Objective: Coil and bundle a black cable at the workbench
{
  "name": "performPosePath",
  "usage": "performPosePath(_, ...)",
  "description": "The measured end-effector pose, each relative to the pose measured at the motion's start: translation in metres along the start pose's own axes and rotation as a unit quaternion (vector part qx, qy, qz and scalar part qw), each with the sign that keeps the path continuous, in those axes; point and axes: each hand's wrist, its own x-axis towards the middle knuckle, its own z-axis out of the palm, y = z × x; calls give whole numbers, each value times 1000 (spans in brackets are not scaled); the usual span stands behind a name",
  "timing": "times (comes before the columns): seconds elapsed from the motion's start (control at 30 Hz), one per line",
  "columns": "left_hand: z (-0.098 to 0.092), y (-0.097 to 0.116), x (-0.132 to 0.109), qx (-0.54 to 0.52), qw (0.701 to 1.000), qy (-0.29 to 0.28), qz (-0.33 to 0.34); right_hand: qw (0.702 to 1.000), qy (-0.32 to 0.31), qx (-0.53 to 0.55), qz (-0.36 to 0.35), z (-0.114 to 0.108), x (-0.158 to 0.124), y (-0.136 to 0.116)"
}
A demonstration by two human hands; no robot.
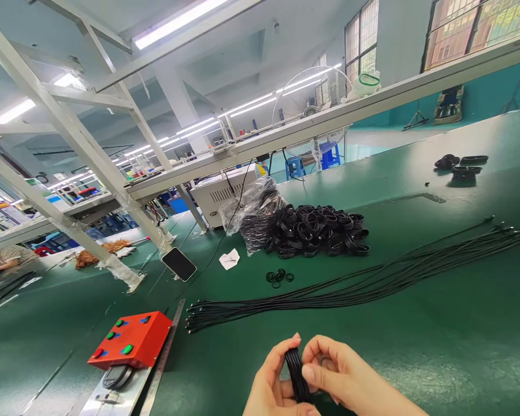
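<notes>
My left hand [271, 381] and my right hand [340, 372] meet at the bottom of the view, pinching a small black coiled cable bundle [297, 375] from both sides. Its lower end is partly hidden by my fingers. Just ahead of my hands, a long bundle of thin black cables [351, 292] lies stretched across the green workbench [416, 346]. Beyond that sits a large heap of black cable rings [316, 231], next to a clear plastic bag [253, 214] holding more dark coils. Several small black rings [277, 277] lie loose in front of the heap.
Left of my hands stand a red box with coloured buttons [130, 341], a steel ruler [164, 358] and a digital caliper [117, 377]. A phone [179, 264], a white power unit [223, 193] and white shelf frames stand beyond. A person's arm [4, 263] shows far left.
</notes>
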Motion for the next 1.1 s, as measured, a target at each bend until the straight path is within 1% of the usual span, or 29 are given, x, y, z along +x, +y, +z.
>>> performPosePath(0.17, 2, 2, -1, 19, 1000, 18, 14, 1000, -17, -9, 11, -1, 0, 3)
performPosePath(0.23, 1, 2, -1, 29, 999, 19, 21, 1000, -16, 1, 3, -2, 3, 4)
performPosePath(0.3, -1, 1, -1, 35, 999, 17, 31, 999, -30, 18, 3, -3, 7, 6)
performPosePath(0.4, -4, 0, 0, 40, 999, 0, 35, 997, -54, 44, 22, -5, 9, 8)
performPosePath(0.5, -5, 2, 0, 43, 998, -29, 26, 996, -52, 63, 36, -5, 9, 9)
performPosePath(0.6, -5, 4, 0, 43, 997, -57, 22, 996, -49, 61, 43, -3, 8, 8)
performPosePath(0.67, -5, 5, -1, 44, 997, -63, 28, 997, -42, 44, 39, -1, 8, 7)
performPosePath(0.83, -3, 1, 0, 52, 996, -57, 53, 999, -25, 33, 8, 4, 7, 9)
performPosePath(0.97, -3, -2, 0, 62, 996, -45, 52, 1000, -17, 17, 9, 5, 6, 13)
performPosePath(1.03, -4, -3, -1, 53, 996, -36, 59, 1000, -21, 5, 2, 4, 6, 12)
performPosePath(1.1, -4, -4, -2, 40, 997, -38, 59, 999, -38, 15, -15, 3, 6, 8)
